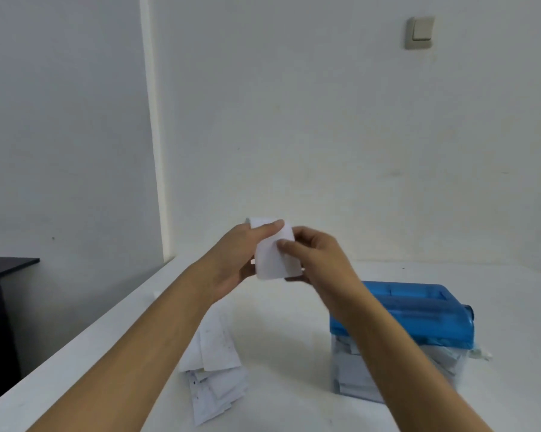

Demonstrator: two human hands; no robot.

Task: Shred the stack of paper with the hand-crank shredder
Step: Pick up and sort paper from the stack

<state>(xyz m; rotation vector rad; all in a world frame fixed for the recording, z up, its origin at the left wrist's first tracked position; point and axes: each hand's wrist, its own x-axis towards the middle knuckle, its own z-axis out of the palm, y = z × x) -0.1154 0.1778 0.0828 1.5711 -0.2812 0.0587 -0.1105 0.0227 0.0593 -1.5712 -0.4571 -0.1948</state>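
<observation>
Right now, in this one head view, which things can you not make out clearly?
All in the head view:
- The crank of the shredder: not made out; the right forearm crosses the shredder's left part.
- Print on the stack of paper: too small and blurred; the left forearm covers its left edge.
- Fingers of the left hand and right hand: mostly hidden behind the held paper.

No text, label, brand or number can be read. Only faint, illegible marks are seen on the paper stack (214,369) left of the shredder (418,313).
</observation>
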